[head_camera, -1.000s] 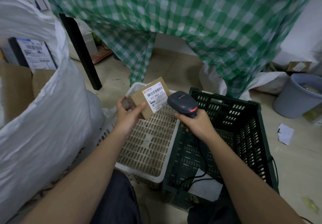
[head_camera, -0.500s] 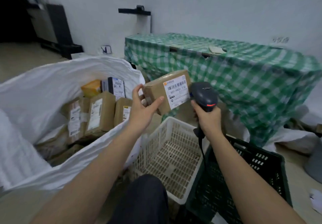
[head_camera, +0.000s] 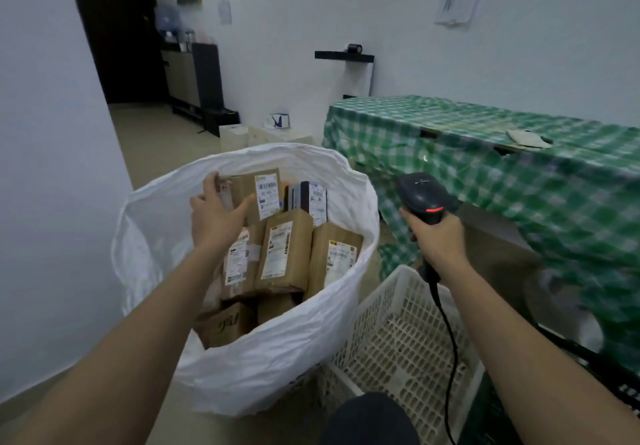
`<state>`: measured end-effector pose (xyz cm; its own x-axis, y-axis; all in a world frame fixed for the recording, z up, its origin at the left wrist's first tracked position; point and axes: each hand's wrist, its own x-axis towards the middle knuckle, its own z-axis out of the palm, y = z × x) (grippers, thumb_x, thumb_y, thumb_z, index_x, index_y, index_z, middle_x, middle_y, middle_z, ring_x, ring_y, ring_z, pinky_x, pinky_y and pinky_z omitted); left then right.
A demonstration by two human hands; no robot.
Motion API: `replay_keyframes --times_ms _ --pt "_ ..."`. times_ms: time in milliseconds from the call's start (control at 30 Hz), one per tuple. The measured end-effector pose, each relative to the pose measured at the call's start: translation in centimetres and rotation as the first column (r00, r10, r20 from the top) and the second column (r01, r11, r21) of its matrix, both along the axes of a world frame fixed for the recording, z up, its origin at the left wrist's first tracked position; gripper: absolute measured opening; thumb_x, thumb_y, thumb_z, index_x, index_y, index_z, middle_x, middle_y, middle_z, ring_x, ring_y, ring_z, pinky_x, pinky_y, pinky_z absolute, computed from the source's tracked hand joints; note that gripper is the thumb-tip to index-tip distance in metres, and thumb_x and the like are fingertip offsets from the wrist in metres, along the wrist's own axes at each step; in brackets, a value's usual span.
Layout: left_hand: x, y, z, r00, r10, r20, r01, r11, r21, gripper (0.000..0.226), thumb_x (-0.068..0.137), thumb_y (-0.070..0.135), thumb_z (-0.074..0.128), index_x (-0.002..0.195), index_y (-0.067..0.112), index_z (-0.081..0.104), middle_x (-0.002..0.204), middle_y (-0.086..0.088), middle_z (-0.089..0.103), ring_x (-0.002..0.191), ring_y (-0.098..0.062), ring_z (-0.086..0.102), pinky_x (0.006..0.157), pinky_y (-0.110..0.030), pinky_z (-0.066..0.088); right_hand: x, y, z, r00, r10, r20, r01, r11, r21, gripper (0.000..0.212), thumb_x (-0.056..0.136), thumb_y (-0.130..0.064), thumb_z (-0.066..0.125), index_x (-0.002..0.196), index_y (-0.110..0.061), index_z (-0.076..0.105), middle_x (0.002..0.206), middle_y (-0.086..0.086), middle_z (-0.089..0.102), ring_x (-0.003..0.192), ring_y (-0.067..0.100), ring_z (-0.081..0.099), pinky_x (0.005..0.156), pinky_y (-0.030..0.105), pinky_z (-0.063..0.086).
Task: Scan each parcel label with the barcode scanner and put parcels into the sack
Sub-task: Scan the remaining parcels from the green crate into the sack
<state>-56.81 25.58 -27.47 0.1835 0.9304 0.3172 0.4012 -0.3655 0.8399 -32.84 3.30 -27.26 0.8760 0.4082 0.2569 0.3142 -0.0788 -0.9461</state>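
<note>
The left hand (head_camera: 216, 214) reaches over the open mouth of the white sack (head_camera: 263, 358) and holds a brown parcel (head_camera: 254, 193) with its white label facing up, fingers (head_camera: 209, 183) wrapped over its far left end and the thumb pressed along its near side. The parcel sits above the other boxes (head_camera: 285, 254) that stand packed on end inside the sack. The right hand (head_camera: 434, 236) is off to the right of the sack, fingers curled tight round the handle of the black scanner (head_camera: 424, 198), whose red light glows and whose cable hangs down over the white crate (head_camera: 398, 344). Behind it stands the bench (head_camera: 485, 153) under a green checked cloth
</note>
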Motion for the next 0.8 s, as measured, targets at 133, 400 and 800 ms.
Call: replay_keyframes --times_ms 133,400,800 --pt "-0.1 3.9 -4.1 0.942 -0.176 -0.286 0.16 0.984 -0.078 0.065 0.092 0.039 0.06 0.147 0.025 0.028 0.151 -0.016 0.017 0.135 -0.037 0.031 0.107 -0.044 0.033 0.6 2.0 -1.4 1.0 -0.004 -0.004 0.003 0.997 -0.071 0.031 0.075 -0.036 0.08 0.089 -0.01 0.071 0.074 0.007 0.068 0.075 0.023 0.065 0.068 0.031 0.046" --pt "3.0 5.1 -6.6 0.872 -0.364 -0.328 0.323 0.93 -0.173 0.065 0.095 0.028 0.058 0.151 0.023 0.026 0.152 -0.007 0.033 0.129 -0.025 0.045 0.099 -0.032 0.042 1.0 2.4 -3.0 1.0 0.005 -0.006 -0.006 0.994 -0.11 0.022 0.075 -0.032 0.081 0.07 -0.018 0.065 0.073 0.011 0.069 0.08 0.029 0.069 0.073 0.043 0.053" --pt "5.9 4.8 -7.3 0.905 -0.39 -0.173 0.353 0.912 -0.207 0.077 0.09 0.036 0.059 0.152 0.034 0.014 0.15 0.0 0.023 0.131 -0.025 0.038 0.11 -0.047 0.036 0.6 2.6 -2.5 0.995 0.065 -0.075 -0.072 0.992 -0.1 0.021 0.077 -0.03 0.08 0.073 -0.014 0.066 0.056 0.005 0.064 0.054 0.017 0.057 0.061 0.031 0.045"
